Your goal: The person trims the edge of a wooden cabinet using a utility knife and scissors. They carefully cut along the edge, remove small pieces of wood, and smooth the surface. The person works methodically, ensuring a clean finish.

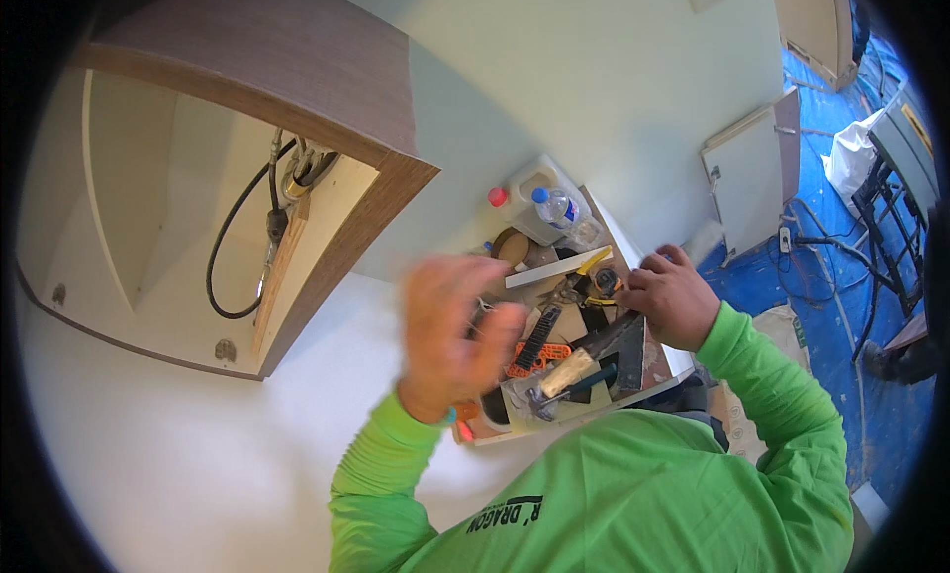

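Observation:
My left hand (457, 331) is raised above the left side of a tool-filled wooden tray, smeared by motion. Something small and thin shows by its fingers, too blurred to name. My right hand (675, 298) has its fingers curled in at the tray's right edge (625, 244); what they grip is hidden. Between the hands lie a hammer (539, 403), an orange plastic tool (549, 357), a black ribbed strip (537, 337), a tape measure (605, 279) and a wooden-handled tool (566, 373).
A white jug (539, 182) and a clear bottle with a blue cap (564, 212) stand behind the tools. An open wooden cabinet (327, 266) with hoses (223, 246) juts out at left. Blue sheeting (757, 296) with cables covers the floor at right, near a folded black stand (886, 227).

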Motion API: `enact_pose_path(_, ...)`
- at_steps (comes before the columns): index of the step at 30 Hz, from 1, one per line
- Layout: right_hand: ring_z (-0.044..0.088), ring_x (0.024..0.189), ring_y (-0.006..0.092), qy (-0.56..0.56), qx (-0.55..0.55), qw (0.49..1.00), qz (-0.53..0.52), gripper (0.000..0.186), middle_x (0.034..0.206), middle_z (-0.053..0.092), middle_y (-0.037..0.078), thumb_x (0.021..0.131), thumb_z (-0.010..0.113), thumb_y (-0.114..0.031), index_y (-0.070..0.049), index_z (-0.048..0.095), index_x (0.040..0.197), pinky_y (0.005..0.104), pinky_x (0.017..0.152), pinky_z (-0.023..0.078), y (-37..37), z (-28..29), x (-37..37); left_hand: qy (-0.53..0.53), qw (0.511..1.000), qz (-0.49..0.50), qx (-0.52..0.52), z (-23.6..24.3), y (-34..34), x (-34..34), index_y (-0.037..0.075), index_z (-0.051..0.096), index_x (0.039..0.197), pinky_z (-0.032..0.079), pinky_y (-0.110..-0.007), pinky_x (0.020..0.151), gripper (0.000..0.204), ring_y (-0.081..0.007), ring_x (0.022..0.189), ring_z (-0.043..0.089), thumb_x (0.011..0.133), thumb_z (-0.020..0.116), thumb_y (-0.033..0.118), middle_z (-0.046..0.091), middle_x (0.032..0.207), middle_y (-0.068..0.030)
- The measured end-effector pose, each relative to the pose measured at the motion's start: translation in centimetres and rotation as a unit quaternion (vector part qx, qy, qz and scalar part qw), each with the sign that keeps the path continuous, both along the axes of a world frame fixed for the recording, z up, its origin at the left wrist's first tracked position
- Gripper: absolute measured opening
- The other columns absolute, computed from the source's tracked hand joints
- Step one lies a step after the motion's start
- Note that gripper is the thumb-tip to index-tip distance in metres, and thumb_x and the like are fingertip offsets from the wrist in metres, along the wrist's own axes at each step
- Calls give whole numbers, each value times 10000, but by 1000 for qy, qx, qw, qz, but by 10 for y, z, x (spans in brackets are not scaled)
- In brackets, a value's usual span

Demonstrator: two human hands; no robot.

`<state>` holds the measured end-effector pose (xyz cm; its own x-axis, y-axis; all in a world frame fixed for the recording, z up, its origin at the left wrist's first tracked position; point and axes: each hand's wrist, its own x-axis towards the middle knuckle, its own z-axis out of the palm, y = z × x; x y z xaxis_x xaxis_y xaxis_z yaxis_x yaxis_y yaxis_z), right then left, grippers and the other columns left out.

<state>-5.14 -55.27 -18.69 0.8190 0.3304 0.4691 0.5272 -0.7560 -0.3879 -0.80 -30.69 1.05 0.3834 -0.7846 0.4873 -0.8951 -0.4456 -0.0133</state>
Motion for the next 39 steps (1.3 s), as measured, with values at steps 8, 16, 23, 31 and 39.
enact_pose_path(8,619,972,167,-86,-145,984,57,91,816,644,-31,765,656,-145,-147,726,823,494,1184,309,20,88,17,439,884,151,61,-98,-6,-48,-6,537,1313,544,-344,725,456,-174,774,665,971,714,239,692,940,-82)
enact_pose_path(16,611,1167,331,-241,135,956,99,306,1025,657,94,692,717,-62,-70,733,998,524,1133,400,15,126,-21,506,834,158,-154,-105,7,-51,23,565,1155,507,-358,651,247,-205,699,652,976,668,159,649,798,-103)
enact_pose_path(23,580,1156,194,100,694,698,144,570,1264,573,114,1085,514,-259,-24,315,1565,375,985,493,47,82,-20,477,863,93,-135,-115,9,-49,33,570,1070,491,-268,562,202,-85,606,601,970,701,149,640,760,-21)
enact_pose_path(31,522,746,139,115,738,639,184,657,1043,556,70,1132,280,-472,-9,263,1598,286,695,454,74,114,-11,440,889,50,-115,-108,-1,-49,41,584,1120,487,-357,653,254,-242,682,620,934,726,141,640,830,-110)
enact_pose_path(39,415,686,87,119,703,672,201,679,891,467,-10,1124,304,-510,-10,322,1583,238,632,386,65,102,12,-36,995,56,-80,-25,32,-6,15,705,1017,523,-383,759,142,-297,841,650,890,745,66,693,957,-139)
